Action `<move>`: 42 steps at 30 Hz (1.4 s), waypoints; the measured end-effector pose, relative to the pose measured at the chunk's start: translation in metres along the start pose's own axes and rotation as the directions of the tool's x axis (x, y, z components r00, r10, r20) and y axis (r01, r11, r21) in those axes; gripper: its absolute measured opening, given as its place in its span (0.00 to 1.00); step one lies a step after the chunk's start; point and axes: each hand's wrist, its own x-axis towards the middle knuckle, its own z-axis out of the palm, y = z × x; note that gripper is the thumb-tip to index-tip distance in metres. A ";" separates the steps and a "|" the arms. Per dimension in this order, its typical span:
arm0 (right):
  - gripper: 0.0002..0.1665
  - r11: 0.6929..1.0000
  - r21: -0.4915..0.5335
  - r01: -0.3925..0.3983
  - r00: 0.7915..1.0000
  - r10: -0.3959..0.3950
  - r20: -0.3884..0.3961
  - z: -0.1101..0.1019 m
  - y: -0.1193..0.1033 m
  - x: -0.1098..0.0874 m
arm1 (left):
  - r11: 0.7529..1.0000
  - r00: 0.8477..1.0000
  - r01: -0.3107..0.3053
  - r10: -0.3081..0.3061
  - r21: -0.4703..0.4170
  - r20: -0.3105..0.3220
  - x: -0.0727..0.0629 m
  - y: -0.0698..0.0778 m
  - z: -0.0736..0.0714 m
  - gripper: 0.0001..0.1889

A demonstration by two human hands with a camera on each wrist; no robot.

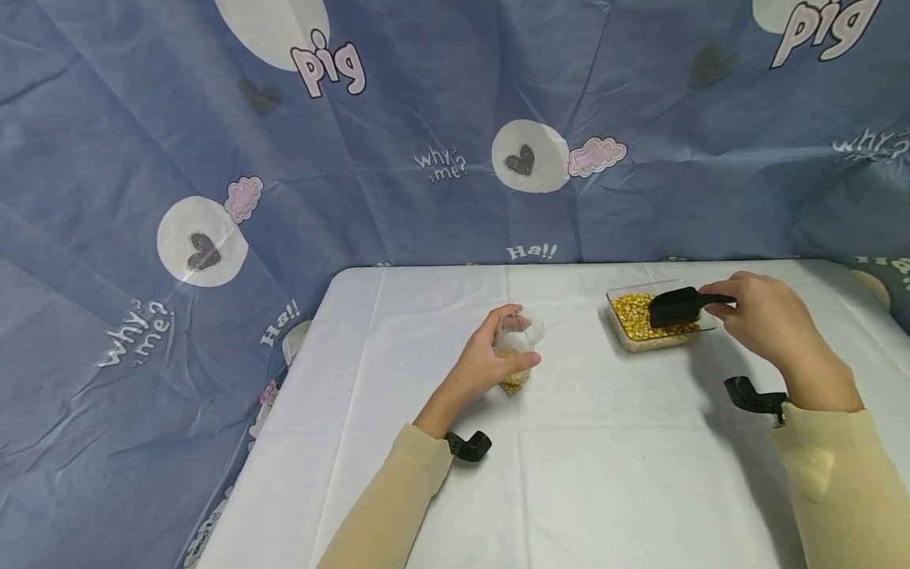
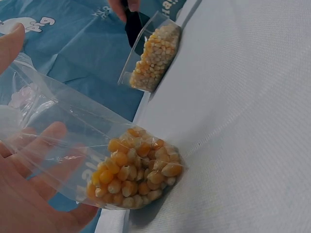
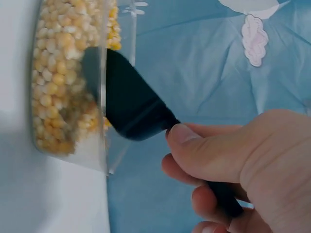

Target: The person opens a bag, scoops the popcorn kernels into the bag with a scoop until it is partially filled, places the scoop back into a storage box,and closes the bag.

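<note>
In the head view my left hand [image 1: 479,363] holds a clear plastic bag [image 1: 520,336] upright on the table, thumb on the near side and fingers round the far side. Corn kernels [image 2: 138,170] fill the bag's lower part in the left wrist view. Over to the right, my right hand [image 1: 771,324] grips a black scoop [image 1: 675,308] by its handle. The scoop's blade dips into a clear rectangular container [image 1: 648,345] of yellow corn kernels [image 1: 629,312]. Through the container wall in the right wrist view, the blade's tip [image 3: 92,68] shows among the kernels.
A white cloth covers the table [image 1: 597,458]. Behind it hangs a blue printed curtain [image 1: 426,213], close to the container's far side. Black wrist cameras, one on the left wrist [image 1: 471,447] and one on the right [image 1: 753,397], stick out from the sleeves.
</note>
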 end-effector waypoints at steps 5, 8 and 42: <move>0.18 0.999 -0.032 -0.031 0.999 0.030 -0.011 -0.009 0.003 -0.004 | 1.000 1.000 0.014 -0.014 -0.006 -0.005 0.000 0.000 0.000 0.39; 0.18 0.998 -0.048 -0.035 0.999 0.034 -0.019 -0.013 0.002 -0.005 | 1.000 1.000 0.016 -0.016 -0.005 -0.010 0.001 0.001 0.000 0.39; 0.19 0.995 0.087 -0.050 0.997 0.044 0.062 0.018 0.025 0.003 | 0.999 0.999 0.035 -0.035 0.007 0.004 -0.001 0.004 0.001 0.40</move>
